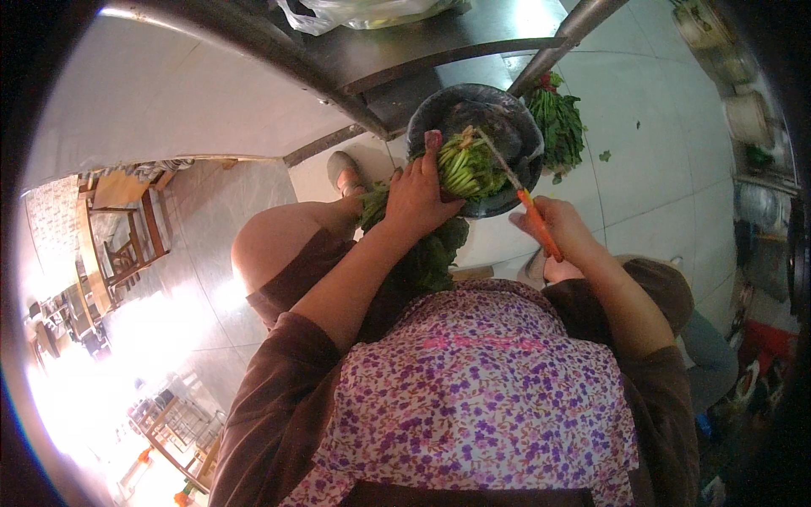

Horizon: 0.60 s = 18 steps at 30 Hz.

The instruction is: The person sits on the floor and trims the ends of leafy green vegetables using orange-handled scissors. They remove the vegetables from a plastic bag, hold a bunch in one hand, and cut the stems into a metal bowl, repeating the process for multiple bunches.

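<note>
My left hand (418, 193) grips a bunch of leafy greens (467, 171), its pale cut stem ends bunched together and pointing up and away from me. The dark leaves hang below my wrist towards my lap. In my right hand (564, 231) is an orange-handled knife (537, 223). Its narrow blade (497, 155) slants up to the left, with the tip beside the stem ends; whether it touches them I cannot tell. Under the stems stands a dark bucket (538, 142) with a dark liner inside.
Another bunch of greens (556, 123), tied in red, lies on the tiled floor (652, 146) right of the bucket. A metal table leg (538, 63) rises behind it. On the dark shelf (405, 57) rests a white plastic bag (367, 14). Wooden furniture (127, 222) stands far left.
</note>
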Each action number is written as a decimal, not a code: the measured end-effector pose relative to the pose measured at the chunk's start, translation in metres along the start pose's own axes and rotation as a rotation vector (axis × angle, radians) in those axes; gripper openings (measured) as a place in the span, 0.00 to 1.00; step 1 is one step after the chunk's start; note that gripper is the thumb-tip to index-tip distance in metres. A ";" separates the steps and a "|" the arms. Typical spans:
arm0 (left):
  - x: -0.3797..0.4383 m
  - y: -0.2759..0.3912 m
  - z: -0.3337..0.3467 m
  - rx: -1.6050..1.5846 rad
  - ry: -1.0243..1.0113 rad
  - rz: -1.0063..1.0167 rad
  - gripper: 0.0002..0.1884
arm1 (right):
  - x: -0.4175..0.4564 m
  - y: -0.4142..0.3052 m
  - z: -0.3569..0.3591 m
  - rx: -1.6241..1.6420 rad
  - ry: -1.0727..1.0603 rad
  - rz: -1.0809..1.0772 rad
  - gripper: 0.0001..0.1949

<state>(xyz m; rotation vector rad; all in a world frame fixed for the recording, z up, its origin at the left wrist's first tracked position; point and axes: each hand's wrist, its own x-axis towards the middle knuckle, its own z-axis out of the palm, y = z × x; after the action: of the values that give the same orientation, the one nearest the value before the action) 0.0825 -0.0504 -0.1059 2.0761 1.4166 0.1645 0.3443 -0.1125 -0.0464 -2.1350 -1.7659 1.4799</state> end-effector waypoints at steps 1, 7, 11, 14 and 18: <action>0.000 -0.001 0.001 0.006 0.013 0.000 0.68 | 0.000 -0.004 -0.002 0.174 -0.061 0.081 0.31; 0.001 -0.007 0.004 -0.016 0.022 -0.007 0.68 | -0.005 -0.004 -0.006 -0.125 0.019 0.042 0.28; 0.000 -0.005 0.005 0.021 0.040 0.016 0.68 | -0.011 -0.017 -0.017 -0.336 0.008 0.024 0.31; -0.002 -0.001 0.001 0.071 0.029 0.026 0.68 | -0.013 -0.021 -0.020 -0.360 -0.018 0.055 0.32; -0.002 0.006 -0.004 0.029 -0.029 -0.021 0.68 | -0.014 -0.022 -0.026 -0.371 -0.052 0.086 0.34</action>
<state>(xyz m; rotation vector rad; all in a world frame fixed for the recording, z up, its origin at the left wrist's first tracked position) 0.0843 -0.0518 -0.0990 2.0778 1.4307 0.1063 0.3454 -0.1012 -0.0110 -2.3814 -2.1380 1.3201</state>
